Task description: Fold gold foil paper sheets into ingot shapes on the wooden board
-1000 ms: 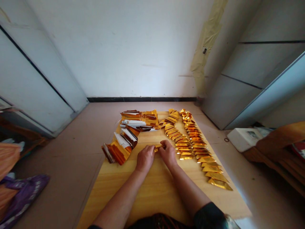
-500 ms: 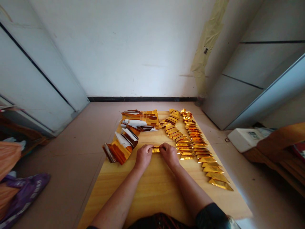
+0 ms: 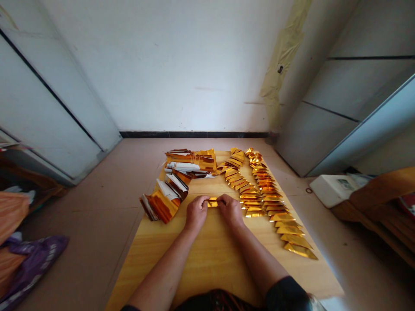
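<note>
A small strip of gold foil paper spans the gap between my two hands, just above or on the wooden table. My left hand pinches its left end, and my right hand pinches its right end. The fingertips partly cover both ends, so the folds there are hidden. Right of my right hand runs a curved row of folded gold paper pieces, overlapping one another. Beyond it, a longer row of the same folded pieces follows the table's right side.
Loose gold and white paper sheets lie curled at the table's left edge. Behind them is a bundle of similar sheets. A purple bag rests on the floor at left; a white box stands at right.
Both hands stay almost in place, still pinching the foil paper strip. Only a very slight shift of the fingers and of the strip shows.
</note>
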### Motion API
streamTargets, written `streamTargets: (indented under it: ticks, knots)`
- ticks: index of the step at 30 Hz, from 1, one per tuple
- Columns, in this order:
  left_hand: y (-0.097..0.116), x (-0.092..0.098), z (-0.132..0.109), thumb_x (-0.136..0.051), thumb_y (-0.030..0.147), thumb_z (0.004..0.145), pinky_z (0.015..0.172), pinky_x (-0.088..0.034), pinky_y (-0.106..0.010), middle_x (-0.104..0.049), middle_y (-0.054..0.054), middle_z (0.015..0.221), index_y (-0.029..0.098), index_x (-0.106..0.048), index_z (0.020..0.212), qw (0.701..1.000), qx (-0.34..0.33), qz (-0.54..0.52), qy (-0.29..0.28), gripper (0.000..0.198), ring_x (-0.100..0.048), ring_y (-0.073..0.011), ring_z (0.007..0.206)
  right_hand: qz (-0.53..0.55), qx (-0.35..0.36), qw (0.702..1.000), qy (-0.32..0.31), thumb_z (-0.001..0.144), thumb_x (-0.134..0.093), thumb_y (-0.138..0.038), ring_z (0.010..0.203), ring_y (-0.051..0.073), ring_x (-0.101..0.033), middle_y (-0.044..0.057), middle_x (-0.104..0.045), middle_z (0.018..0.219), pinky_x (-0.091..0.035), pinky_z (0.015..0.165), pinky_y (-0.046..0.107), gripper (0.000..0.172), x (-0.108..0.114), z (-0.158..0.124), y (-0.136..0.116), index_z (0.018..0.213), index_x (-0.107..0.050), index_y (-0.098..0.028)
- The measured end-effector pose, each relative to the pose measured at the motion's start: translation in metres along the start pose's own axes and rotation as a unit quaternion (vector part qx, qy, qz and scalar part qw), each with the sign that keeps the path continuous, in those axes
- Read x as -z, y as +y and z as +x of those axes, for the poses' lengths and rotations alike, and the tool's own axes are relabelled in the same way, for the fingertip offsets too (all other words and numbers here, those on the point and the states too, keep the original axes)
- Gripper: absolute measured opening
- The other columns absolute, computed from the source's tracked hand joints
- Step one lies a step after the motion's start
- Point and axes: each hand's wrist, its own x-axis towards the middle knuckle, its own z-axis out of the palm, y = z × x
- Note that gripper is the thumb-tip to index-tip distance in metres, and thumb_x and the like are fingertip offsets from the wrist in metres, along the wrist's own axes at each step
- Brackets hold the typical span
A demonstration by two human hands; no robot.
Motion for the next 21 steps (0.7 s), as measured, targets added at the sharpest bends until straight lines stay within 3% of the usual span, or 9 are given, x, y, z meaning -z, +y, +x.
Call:
streamTargets:
  ticks: [6, 13, 21]
  knots:
    - [-0.0015, 0.0006, 0.0013, -0.051, 0.008, 0.080, 0.081, -0.050, -0.029, -0.069, -0.004, 0.090, 0.019, -0.064, 0.091, 0.998, -0.035, 0.051, -0.023, 0.021, -0.064, -0.0158, 0.087, -0.085, 0.026, 0.996, -0.003, 0.085, -0.049, -0.016, 0.076, 0.013, -0.061, 0.002, -0.068, 0.082, -0.039, 0.068, 0.019, 0.019, 0.0022, -0.0024, -0.0043, 0.085, -0.067, -0.021]
    - [0.0017, 0.0054, -0.0023, -0.051, 0.013, 0.083, 0.081, -0.048, -0.029, -0.064, -0.005, 0.094, 0.020, -0.063, 0.092, 0.987, -0.067, 0.143, -0.039, 0.017, -0.060, -0.0173, 0.090, -0.218, 0.052, 0.974, -0.014, 0.089, -0.050, -0.024, 0.069, 0.011, -0.059, 0.002, -0.065, 0.090, -0.033, 0.058, 0.020, 0.016, 0.0067, -0.0082, -0.0055, 0.087, -0.066, -0.023]
    - [0.0056, 0.0094, -0.0041, -0.054, 0.010, 0.079, 0.084, -0.047, -0.030, -0.063, -0.006, 0.094, 0.020, -0.063, 0.091, 0.980, -0.073, 0.178, -0.046, 0.018, -0.057, -0.0193, 0.093, -0.253, 0.059, 0.966, -0.014, 0.089, -0.048, -0.023, 0.070, 0.012, -0.059, 0.002, -0.063, 0.093, -0.032, 0.056, 0.022, 0.017, 0.0034, -0.0093, -0.0023, 0.093, -0.064, -0.024]
